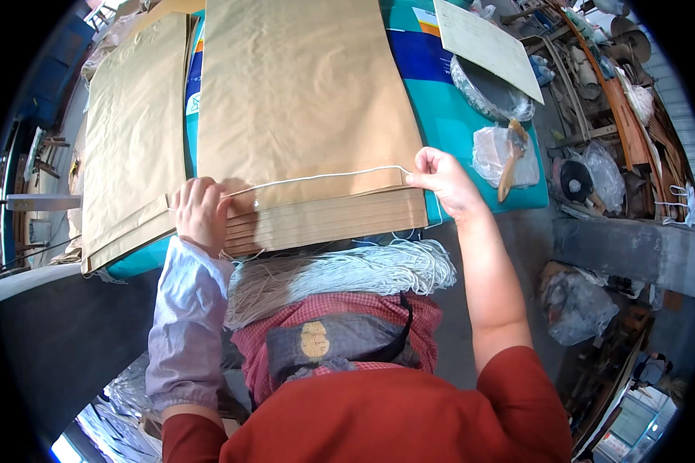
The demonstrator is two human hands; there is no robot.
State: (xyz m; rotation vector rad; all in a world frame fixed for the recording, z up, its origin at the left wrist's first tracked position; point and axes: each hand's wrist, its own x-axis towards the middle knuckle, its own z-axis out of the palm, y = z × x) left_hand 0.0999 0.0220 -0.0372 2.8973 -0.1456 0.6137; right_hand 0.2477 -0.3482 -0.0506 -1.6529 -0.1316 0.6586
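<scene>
A white string (316,178) runs slightly slack across the folded bottom strip of the top brown paper bag (309,92). This bag lies on a thick stack whose layered folded edges (332,218) face me. My right hand (444,181) pinches the string between thumb and fingers at the strip's right end. At the left end, my left hand (201,210) is closed with bent fingers, where the string runs in by its thumb; its exact grip is partly hidden. A thick bundle of white strings (340,279) lies across my lap, close to the stack's front edge.
Another pile of brown paper bags (135,116) lies at left on the teal sheet (432,116). To the right are a wooden-handled brush (511,166) on a plastic-wrapped block (486,154), a plastic-lined round pan (494,92) and a pale board (486,46). Cluttered shelving stands farther right.
</scene>
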